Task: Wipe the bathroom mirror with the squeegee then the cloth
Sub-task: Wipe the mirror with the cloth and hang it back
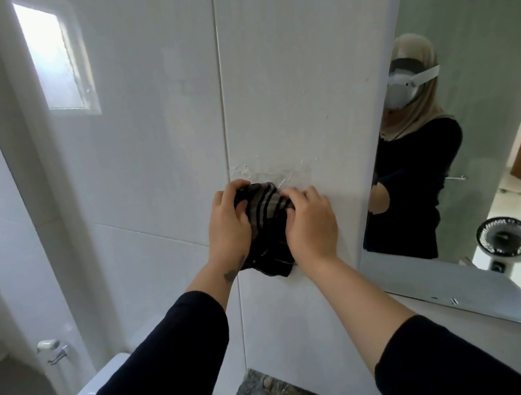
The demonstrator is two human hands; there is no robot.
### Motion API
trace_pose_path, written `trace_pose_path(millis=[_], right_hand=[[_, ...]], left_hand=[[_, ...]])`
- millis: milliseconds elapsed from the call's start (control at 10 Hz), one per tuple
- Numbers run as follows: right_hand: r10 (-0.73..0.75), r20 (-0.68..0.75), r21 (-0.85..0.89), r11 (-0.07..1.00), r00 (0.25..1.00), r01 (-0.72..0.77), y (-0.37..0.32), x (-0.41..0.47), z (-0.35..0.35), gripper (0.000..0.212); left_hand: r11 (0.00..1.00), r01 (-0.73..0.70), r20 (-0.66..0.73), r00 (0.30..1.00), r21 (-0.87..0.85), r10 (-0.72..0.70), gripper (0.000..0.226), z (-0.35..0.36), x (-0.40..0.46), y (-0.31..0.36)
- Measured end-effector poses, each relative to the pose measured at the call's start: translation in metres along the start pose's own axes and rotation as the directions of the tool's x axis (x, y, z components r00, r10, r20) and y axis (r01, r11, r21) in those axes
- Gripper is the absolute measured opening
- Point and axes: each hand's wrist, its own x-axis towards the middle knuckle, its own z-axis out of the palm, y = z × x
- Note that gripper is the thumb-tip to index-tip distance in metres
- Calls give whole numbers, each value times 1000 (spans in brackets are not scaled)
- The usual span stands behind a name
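A black cloth with grey stripes (267, 227) is bunched between both my hands, held up in front of the white tiled wall. My left hand (229, 227) grips its left side and my right hand (312, 224) grips its right side. The bathroom mirror (480, 182) hangs on the wall to the right of my hands, apart from the cloth, and shows my reflection. No squeegee is in view.
White residue marks (269, 172) streak the tile just above the cloth. A small black fan (504, 242) appears reflected in the mirror. A speckled stone counter (276, 393) lies below, a white toilet tank (97, 390) lower left, a window (50, 54) upper left.
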Motion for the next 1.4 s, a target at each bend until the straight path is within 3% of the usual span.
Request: trace_pose_path(millis=[100,200,300,400,500,600,700,900,1100,1300,1400], right_hand=[[-29,-45,90,995,999,33,-9,17,-11,36],[-119,10,185,976,993,115,-16,40,-14,31],[-223,19,181,959,975,216,-19,63,-18,6],[-455,90,-2,889,886,457,-9,71,-12,7],[-686,120,-253,678,718,690,8,82,2,32],[-720,138,-375,598,680,708,26,71,12,51],[-680,164,-396,618,714,680,33,57,10,59],[-552,142,-341,752,822,564,28,41,15,45],[-341,-16,-133,933,940,336,15,19,16,28],[-41,-44,-10,999,998,41,8,-8,19,45],[-13,-69,125,992,998,22,4,5,11,40]], left_hand=[[996,-79,-50,996,-30,77,37,-10,3,9],[977,-211,3,978,38,211,32,-22,7,16],[989,-77,88,992,-126,89,24,-30,11,21],[977,-210,38,977,31,209,24,-29,18,4],[905,-306,126,952,295,280,38,-23,25,-16],[789,-395,216,918,470,331,56,-16,23,-32],[784,-354,250,933,510,259,64,-15,15,-38],[816,-282,283,947,504,152,65,-9,4,-39],[946,-46,263,964,320,-42,44,-2,-7,-33],[961,-74,145,989,266,36,39,1,-2,-24],[957,-161,172,978,243,121,31,0,2,-18]])
